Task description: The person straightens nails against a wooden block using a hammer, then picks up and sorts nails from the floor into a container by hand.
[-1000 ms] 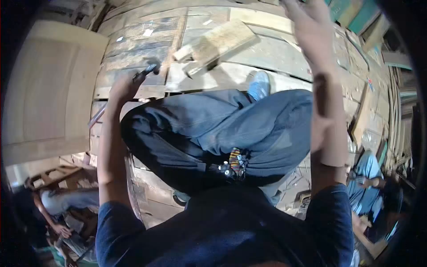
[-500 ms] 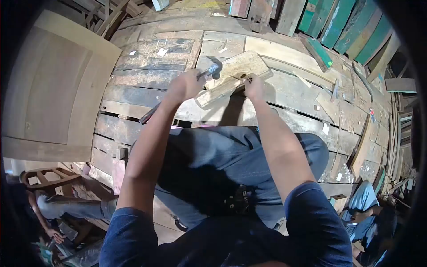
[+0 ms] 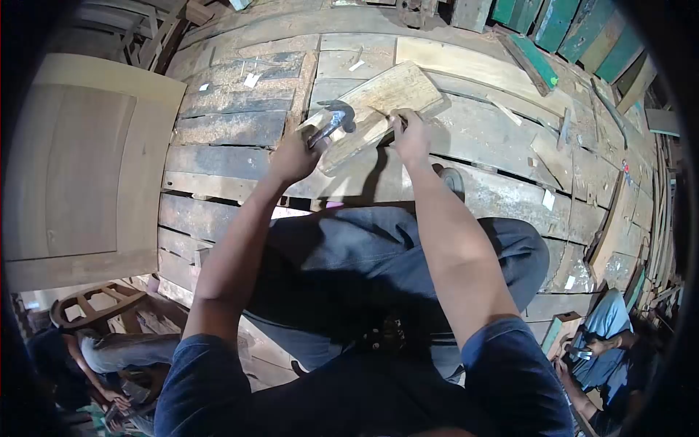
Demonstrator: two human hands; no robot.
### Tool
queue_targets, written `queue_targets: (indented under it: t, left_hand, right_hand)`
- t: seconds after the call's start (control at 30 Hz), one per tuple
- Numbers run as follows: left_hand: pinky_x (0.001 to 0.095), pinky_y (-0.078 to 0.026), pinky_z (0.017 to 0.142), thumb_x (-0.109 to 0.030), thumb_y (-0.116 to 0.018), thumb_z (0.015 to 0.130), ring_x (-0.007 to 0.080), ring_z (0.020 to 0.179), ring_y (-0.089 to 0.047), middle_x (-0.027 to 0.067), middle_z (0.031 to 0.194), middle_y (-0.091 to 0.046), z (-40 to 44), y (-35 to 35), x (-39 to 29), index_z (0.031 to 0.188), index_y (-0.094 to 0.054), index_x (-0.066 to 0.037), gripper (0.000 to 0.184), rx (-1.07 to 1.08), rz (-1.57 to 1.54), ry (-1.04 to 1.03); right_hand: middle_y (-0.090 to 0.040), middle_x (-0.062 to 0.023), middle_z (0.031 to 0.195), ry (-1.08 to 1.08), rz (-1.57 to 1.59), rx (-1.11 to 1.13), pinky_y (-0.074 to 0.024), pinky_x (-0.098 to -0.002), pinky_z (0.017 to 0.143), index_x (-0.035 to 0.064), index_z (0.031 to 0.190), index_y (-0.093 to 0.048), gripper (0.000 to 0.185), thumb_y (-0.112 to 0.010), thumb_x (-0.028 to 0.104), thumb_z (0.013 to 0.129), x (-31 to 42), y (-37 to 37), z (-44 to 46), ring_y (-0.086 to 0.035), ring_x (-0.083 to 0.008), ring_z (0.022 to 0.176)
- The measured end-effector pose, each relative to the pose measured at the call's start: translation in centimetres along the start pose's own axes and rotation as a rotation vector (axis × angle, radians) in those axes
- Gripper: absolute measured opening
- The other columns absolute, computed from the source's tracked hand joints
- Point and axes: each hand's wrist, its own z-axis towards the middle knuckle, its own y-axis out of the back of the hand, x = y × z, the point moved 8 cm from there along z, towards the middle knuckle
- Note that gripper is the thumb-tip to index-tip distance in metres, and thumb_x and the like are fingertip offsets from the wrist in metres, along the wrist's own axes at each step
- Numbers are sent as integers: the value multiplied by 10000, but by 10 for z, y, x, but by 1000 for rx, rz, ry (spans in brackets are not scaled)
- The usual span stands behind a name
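My left hand (image 3: 295,157) is closed round the handle of a claw hammer (image 3: 338,118). The hammer's metal head is raised over the left part of a thick, pale wooden board (image 3: 408,86), which lies at a slant on the floor. My right hand (image 3: 413,137) is at the board's near right side, with thumb and fingers pinched together. A thin dark bit shows by those fingertips, too small to name. Whether the hammer head touches the wood is hard to tell.
A large wooden panel door (image 3: 87,164) lies at the left. Planks and wood scraps lie on the plank floor (image 3: 495,193), with green boards (image 3: 561,25) at the back right. Another person's hands (image 3: 601,346) are at the lower right; someone else sits at the lower left.
The hammer and my left hand have come slightly lower, and its lower handle no longer shows behind my forearm. My right hand stays by the board. The whole view has shifted a little.
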Motion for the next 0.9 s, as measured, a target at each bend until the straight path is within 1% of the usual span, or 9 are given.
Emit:
queue_targets:
  t: [0.1, 0.17, 0.23, 0.3, 0.47, 0.63, 0.77, 0.83, 0.9]
  left_hand:
    - [431, -474, 713, -336, -577, 854, 381, 806, -620, 232, 847, -629, 0, 6, -13, 1009, -588, -3, 368, 75, 82, 80]
    - [432, -475, 696, -333, -579, 854, 377, 790, -621, 224, 828, -632, 6, 9, -18, 1005, -594, -4, 362, -2, 26, -15]
    - [403, -463, 630, -333, -579, 873, 344, 699, -622, 221, 751, -618, 10, 13, -34, 1012, -589, 23, 383, -42, 63, -78]
    - [410, -461, 626, -332, -561, 884, 354, 690, -616, 223, 757, -619, 16, 13, -46, 990, -594, 23, 372, -53, 39, -69]
    - [484, -445, 720, -344, -490, 892, 442, 802, -582, 266, 864, -604, 22, -31, -33, 996, -562, -6, 361, -51, -79, -30]
    - [508, -437, 692, -319, -467, 914, 444, 771, -575, 260, 779, -593, 19, -34, -43, 1001, -532, -31, 308, -100, 7, -90]
    - [480, -446, 704, -329, -485, 906, 430, 806, -582, 269, 811, -598, 19, -26, -51, 1047, -551, -32, 335, -175, -27, -87]
    - [491, -447, 692, -306, -485, 904, 432, 787, -586, 266, 804, -599, 26, -44, -40, 1042, -552, -38, 308, -79, 163, -113]
    - [501, -463, 664, -299, -487, 890, 423, 688, -589, 220, 702, -605, 28, -50, -32, 1060, -520, -31, 319, -82, 163, -140]
  right_hand:
    - [-628, -167, 861, -198, 217, -80, -467, -415, 717, 39, 933, -617, 156, -581, 161, 843, -19, 9, 0, -611, -343, 797]
    - [-633, -184, 854, -251, 246, -167, -467, -391, 709, 11, 902, -622, 176, -573, 168, 838, -34, 15, 0, -619, -324, 793]
    - [-635, -173, 842, -232, 86, -167, -467, -389, 707, 19, 899, -631, 204, -610, 198, 805, -34, 17, 0, -620, -315, 793]
    - [-631, -161, 843, -280, 337, -3, -464, -393, 722, 23, 917, -605, 270, -656, 239, 764, -39, -3, -4, -618, -316, 815]
    - [-616, -160, 886, -323, 167, 46, -452, -386, 766, 36, 943, -541, 376, -719, 266, 705, -30, -4, -5, -597, -319, 849]
    - [-611, -188, 940, -428, 138, 74, -438, -431, 814, 23, 1006, -520, 444, -723, 262, 692, -45, -17, -8, -587, -353, 924]
    - [-585, -183, 1015, -288, 156, -74, -427, -423, 843, 8, 1033, -519, 488, -732, 257, 672, -36, -7, -4, -561, -348, 991]
    - [-580, -182, 1027, -411, 224, 97, -429, -427, 856, 3, 1088, -514, 539, -734, 259, 669, -36, -13, -6, -554, -358, 994]
    - [-583, -183, 1036, -374, 197, 101, -429, -424, 862, 6, 1103, -510, 546, -731, 260, 673, -36, -15, -6, -555, -357, 1003]
